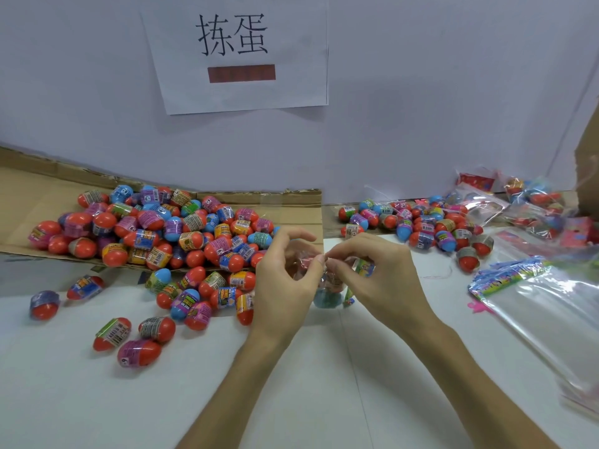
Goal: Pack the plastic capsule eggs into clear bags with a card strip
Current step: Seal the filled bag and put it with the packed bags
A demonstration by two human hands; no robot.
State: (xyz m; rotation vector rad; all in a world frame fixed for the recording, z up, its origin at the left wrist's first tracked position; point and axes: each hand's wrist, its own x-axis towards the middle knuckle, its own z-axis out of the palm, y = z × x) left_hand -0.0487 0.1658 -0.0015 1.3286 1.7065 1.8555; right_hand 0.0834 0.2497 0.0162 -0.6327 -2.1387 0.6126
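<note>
At the far left a flattened cardboard sheet (39,196) lies on the white tabletop (291,384), propped against the wall; it carries a big heap of capsule eggs (155,228), mostly red ends with blue, pink and yellow wraps; more eggs have spilled off its front edge, and a few loose eggs (129,335) lie apart nearer the person. On the wall above hangs a paper sign (236,53). In the middle both hands are busy with one clear bag (325,285); the left hand (285,280) pinches its top between thumb and forefinger, other fingers curled loosely above; the right hand (379,280) pinches the same top edge just beside it, fingertips nearly touching. The bag hangs between the hands with a blue-ended egg (327,301) at its bottom; how many eggs it holds I cannot tell; a bright card strip (365,266) shows past the right fingers. Further right sits a smaller heap of eggs (421,228); behind it lie filled bags (525,202); nearest the right edge lies a stack of empty bags (544,306) with printed headers.
</note>
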